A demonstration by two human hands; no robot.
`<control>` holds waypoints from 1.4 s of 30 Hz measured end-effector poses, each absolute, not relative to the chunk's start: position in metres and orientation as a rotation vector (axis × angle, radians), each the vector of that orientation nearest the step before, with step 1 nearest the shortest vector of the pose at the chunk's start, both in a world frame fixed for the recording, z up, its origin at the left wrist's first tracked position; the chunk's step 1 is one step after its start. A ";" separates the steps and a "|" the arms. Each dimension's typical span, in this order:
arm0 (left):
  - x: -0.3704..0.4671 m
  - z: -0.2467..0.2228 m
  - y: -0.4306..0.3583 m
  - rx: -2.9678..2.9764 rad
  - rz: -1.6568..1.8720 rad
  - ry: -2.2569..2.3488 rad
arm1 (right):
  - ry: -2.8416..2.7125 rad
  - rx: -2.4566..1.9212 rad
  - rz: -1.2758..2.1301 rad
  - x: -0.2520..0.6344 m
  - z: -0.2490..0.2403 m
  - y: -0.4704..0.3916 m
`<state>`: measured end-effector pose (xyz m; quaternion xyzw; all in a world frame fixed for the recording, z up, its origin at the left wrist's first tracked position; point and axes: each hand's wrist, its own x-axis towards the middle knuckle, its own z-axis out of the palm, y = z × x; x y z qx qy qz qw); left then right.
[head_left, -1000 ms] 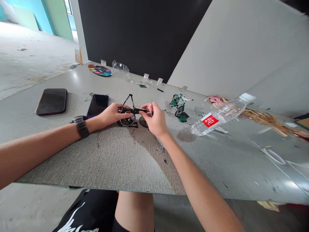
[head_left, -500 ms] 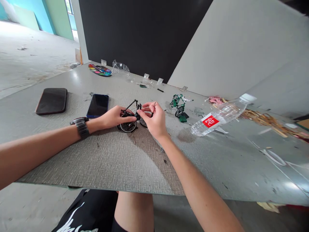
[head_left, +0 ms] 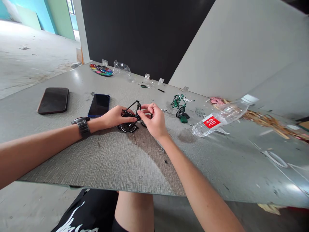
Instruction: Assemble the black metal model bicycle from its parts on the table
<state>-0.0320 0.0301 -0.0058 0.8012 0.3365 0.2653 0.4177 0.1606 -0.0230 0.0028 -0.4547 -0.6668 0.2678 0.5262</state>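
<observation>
Blk model bicycle [head_left: 128, 124] in both hands, nr mid tabletop [head_left: 96, 154].
L hand [head_left: 118, 116] pinching rear frame, thumb nearside; R hand [head_left: 154, 120] fingers clamped on opp. end. Grn model bicycle [head_left: 179, 104] stands to R.

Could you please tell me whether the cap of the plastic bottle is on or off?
On: the white cap sits over the neck of the clear bottle, above the red label.

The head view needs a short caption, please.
Left hand and right hand hold a black model bicycle near a green one.
</observation>
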 end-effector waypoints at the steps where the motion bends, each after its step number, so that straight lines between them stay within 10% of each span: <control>1: -0.032 -0.006 0.030 2.010 0.656 0.844 | -1.610 -1.080 0.639 0.160 0.003 -0.023; 42: -0.030 -0.007 0.029 1.705 0.909 0.938 | -2.172 -1.716 0.279 0.224 0.014 -0.022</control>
